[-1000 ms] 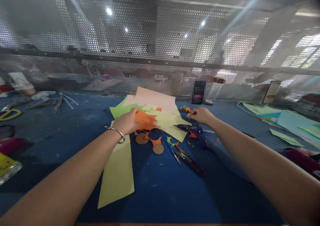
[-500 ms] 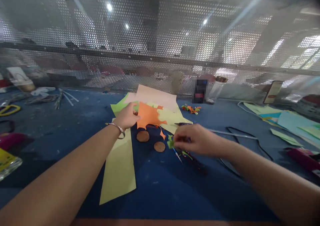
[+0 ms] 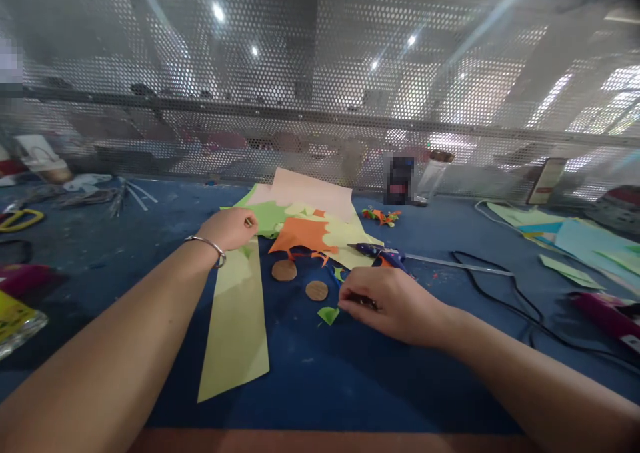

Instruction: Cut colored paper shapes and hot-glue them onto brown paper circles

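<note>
The left hand [image 3: 230, 229], a silver bangle [image 3: 209, 245] worn at its wrist, is held curled at the edge of the green paper sheet [image 3: 270, 215], above the upper end of a pale yellow paper strip [image 3: 235, 339]; whether the green sheet is pinched by it cannot be told. The right hand [image 3: 393, 303] is curled low over the blue tabletop [image 3: 320, 393], its thumb and forefinger brought close together. A small green paper scrap [image 3: 329, 315] is seen just at their tips, though a firm pinch cannot be made out. A dark item, mostly hidden, is glimpsed in the gap of the same hand.

Between the hands, an orange cut-out sheet [image 3: 300, 233] is laid over the layered papers, with two brown discs, a left one [image 3: 283, 270] and a right one [image 3: 317, 291], placed in front of it. Beyond the right hand, a glue gun [image 3: 376, 251] is seen with a clear stick [image 3: 457, 263] extending from its rear. Orange and green scraps [image 3: 381, 217] are heaped farther back, near the perforated metal partition [image 3: 280, 79].
</note>
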The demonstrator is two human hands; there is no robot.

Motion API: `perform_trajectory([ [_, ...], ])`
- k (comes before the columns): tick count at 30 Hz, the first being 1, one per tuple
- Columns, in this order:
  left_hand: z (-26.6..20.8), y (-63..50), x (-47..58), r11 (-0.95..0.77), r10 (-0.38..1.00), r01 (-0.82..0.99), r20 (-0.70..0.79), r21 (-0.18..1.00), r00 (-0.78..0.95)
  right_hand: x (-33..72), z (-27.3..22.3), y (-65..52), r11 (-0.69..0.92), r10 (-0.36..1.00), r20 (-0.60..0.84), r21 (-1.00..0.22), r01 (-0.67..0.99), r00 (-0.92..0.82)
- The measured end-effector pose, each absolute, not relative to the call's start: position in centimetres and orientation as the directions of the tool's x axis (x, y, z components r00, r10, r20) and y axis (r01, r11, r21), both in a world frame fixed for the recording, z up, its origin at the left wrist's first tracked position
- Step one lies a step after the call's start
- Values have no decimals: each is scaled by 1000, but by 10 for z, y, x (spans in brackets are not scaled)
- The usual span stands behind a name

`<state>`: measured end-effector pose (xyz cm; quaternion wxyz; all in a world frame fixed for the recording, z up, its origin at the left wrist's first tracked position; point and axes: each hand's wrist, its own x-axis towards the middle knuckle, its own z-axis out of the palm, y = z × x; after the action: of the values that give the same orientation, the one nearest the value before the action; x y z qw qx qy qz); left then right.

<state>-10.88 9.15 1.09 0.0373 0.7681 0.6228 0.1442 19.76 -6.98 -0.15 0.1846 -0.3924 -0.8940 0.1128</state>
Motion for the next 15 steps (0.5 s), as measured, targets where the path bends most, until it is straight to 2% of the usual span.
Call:
perform_trajectory([
  [3,4,97,-109,-230,967,954,156,194,201,188,-2,-77,717,696,308,-341,608,-649],
  [5,-2,99,-107,-245,964,955,144,168,222,177,-3,-83,789,615,344,-284,545,-710],
  [11,-9,100,-106,-264,958,958,145,109,247,132,-9,-94,934,346,227,9,357,-910],
  [15,-8,96,-106,-263,957,961,154,89,247,110,-12,-92,938,321,189,74,339,-928],
])
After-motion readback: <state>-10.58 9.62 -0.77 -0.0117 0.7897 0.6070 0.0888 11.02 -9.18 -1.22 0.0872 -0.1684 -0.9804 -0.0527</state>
